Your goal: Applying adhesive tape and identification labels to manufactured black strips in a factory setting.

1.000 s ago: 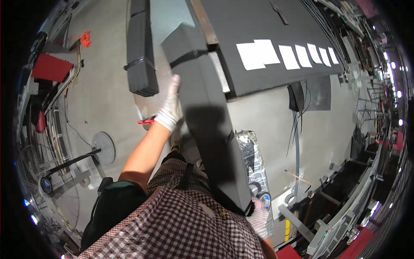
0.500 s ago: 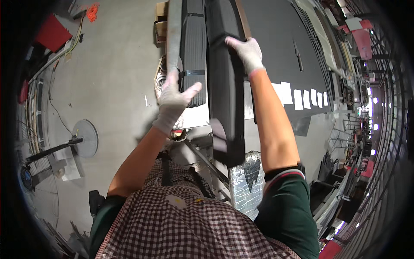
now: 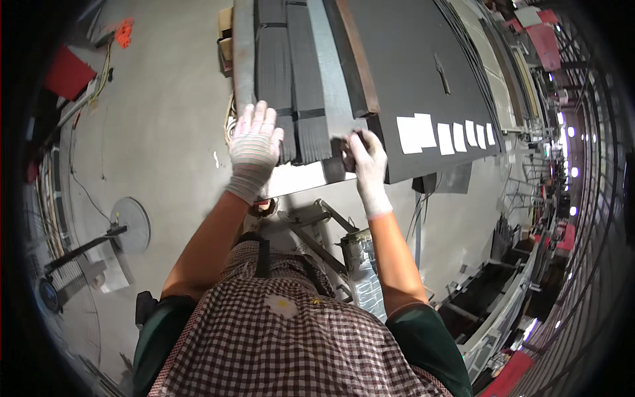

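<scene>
Partly hidden: near ends of the dark grey bundled strips (image 3: 294,86), covered by the left hand (image 3: 253,149); far ends cut off by the upper frame edge. Underside of the metal stand (image 3: 317,225) masked by the checked apron (image 3: 291,337). Contents of the silvery wrapped package (image 3: 367,274) below the bench not legible.

Compared with half a second earlier: long black panel no longer raised between the hands — now lowered among the strips on the light metal support (image 3: 301,177). Right hand (image 3: 367,159) moved down from the panel's far end to its near end. Left hand shifted from open air onto the bundle ends.

Grip state: left hand gloved, fingers spread and flat, pressing on the strip ends, nothing enclosed. Right hand gloved, fingers curled around the near corner of the grey strip (image 3: 337,142) — closed on it.

Location of work items: strips lying side by side, lengthwise away from the body, just left of the large black sheet (image 3: 423,73) bearing white paper rectangles (image 3: 413,134). No containers distinguishable; red box (image 3: 66,71) on the floor far left, contents not visible.
</scene>
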`<action>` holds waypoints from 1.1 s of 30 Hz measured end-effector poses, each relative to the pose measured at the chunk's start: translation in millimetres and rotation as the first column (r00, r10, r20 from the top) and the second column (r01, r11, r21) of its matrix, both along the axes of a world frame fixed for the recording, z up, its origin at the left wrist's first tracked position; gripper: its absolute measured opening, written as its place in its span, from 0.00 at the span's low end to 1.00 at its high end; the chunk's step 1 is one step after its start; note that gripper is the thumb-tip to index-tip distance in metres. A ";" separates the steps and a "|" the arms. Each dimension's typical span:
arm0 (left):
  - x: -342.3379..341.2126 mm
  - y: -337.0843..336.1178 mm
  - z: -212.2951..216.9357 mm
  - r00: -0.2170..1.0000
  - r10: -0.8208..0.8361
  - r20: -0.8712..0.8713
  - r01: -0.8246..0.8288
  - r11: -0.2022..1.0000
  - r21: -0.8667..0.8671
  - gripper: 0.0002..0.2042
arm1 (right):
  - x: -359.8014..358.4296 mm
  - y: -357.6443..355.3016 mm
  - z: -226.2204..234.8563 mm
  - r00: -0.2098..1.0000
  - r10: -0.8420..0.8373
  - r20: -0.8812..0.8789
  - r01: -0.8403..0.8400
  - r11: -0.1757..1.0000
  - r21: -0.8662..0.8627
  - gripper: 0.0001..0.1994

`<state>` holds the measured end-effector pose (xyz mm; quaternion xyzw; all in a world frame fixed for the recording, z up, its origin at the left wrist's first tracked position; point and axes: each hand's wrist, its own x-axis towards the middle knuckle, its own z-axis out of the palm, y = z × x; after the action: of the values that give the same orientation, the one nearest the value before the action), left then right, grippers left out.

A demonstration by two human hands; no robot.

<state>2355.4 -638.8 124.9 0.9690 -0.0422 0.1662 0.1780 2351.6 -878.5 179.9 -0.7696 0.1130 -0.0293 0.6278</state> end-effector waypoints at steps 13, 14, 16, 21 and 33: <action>-4.7 -43.3 56.9 0.981 -0.011 -0.196 0.092 0.907 0.410 0.48 | -406.0 -339.4 -114.1 0.778 -0.497 -0.384 0.154 0.744 -0.650 0.19; -2.9 -51.4 61.1 0.968 0.014 -0.250 0.102 0.891 0.443 0.47 | -436.1 -363.3 -145.5 0.683 -0.492 -0.540 0.056 0.773 -0.633 0.23; -2.1 -50.3 54.7 0.967 0.020 -0.252 0.111 0.863 0.494 0.46 | -469.2 -408.9 -192.0 0.572 -0.458 -0.680 -0.043 0.811 -0.583 0.27; -11.9 -28.2 58.8 0.931 0.024 -0.365 0.215 0.771 0.600 0.42 | -472.1 -467.5 -223.0 0.500 -0.289 -0.816 -0.016 0.939 -0.343 0.39; -53.5 -192.1 82.4 0.990 -0.134 0.052 0.142 0.849 -0.509 0.17 | -325.0 -436.5 -106.2 0.797 -0.486 -0.358 0.369 0.862 -0.348 0.15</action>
<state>2301.9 -830.9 207.3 0.8802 -0.0673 0.1654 0.4397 2026.6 -1315.0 73.7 -0.7857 0.4173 -0.0142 0.4564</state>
